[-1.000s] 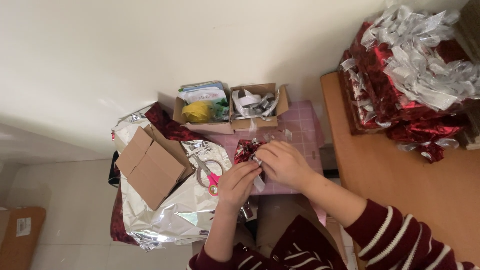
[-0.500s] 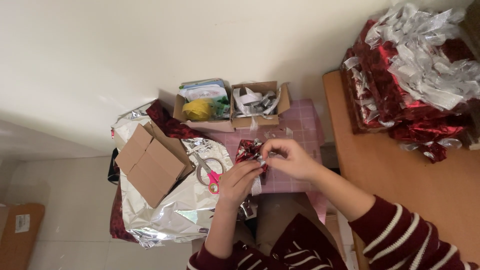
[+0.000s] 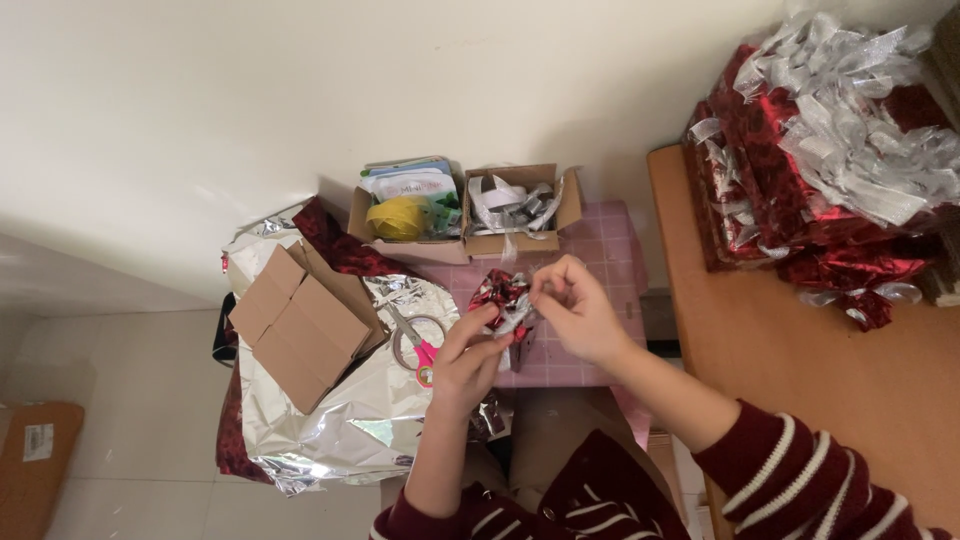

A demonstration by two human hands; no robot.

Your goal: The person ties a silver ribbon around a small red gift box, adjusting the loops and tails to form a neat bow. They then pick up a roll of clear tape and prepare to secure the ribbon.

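Parcel (image 3: 498, 293), small and wrapped in shiny red foil, sits right between both hands over the pink mat (image 3: 600, 250), just in front of the two open boxes. Left hand (image 3: 465, 355) has its grip closed on the parcel's lower side, fingers pinching the foil. Right hand (image 3: 575, 310) is pinched narrow on a bit of silver ribbon (image 3: 516, 322) at the parcel's right edge. Boxes behind the parcel: one (image 3: 405, 215) with a yellow roll and packets, one (image 3: 515, 205) full of silver ribbon. Left of the parcel, pink-handled scissors (image 3: 420, 345) lie on silver foil (image 3: 330, 420), with a flattened carton (image 3: 295, 325) beyond. Far right of the parcel, red wrapped gifts (image 3: 820, 150) with silver bows are piled on the table (image 3: 820, 370).
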